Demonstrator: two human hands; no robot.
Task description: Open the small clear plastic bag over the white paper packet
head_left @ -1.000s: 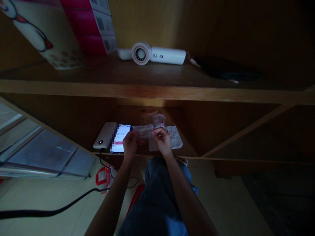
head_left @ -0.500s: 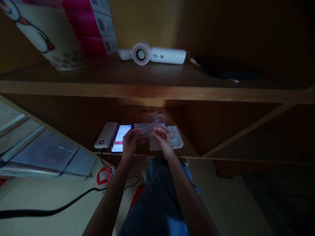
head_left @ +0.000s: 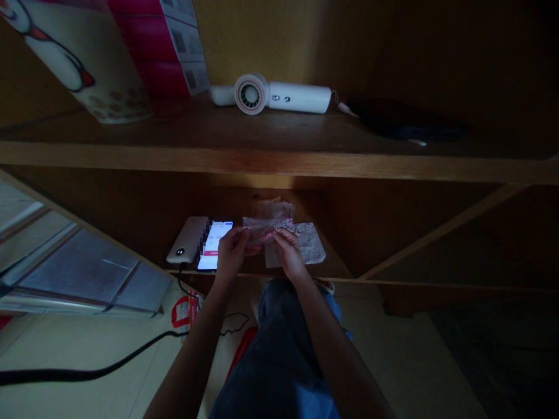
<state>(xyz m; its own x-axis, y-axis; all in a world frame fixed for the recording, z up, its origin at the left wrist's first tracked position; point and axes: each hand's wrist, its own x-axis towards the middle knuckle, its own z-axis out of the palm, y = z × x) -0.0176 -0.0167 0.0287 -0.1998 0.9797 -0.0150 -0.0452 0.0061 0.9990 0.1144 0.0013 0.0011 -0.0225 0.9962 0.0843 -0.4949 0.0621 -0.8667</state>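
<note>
Between my two hands a small clear plastic bag [head_left: 261, 224] is held up over the lower shelf. My left hand [head_left: 232, 249] pinches its left side, and my right hand [head_left: 287, 249] pinches the right side, fingers closed on the film. Behind it, more clear plastic bags [head_left: 279, 208] lie on the shelf. A greyish crumpled sheet [head_left: 311, 242] rests just right of my right hand. Close to my left hand lies a phone [head_left: 212, 256] with a lit timer screen. What the bag holds, if anything, is too dim to make out.
A power bank [head_left: 187, 240] with a black cable [head_left: 131, 352] lies left of the phone. The upper shelf [head_left: 279, 163] overhangs my hands, carrying a bubble tea cup [head_left: 109, 75], a pink box [head_left: 152, 46], a white handheld fan [head_left: 299, 97] and a dark flat object [head_left: 406, 119].
My hands have come slightly closer together, and the plastic bag looks more bunched between them. The things on both shelves stay where they were.
</note>
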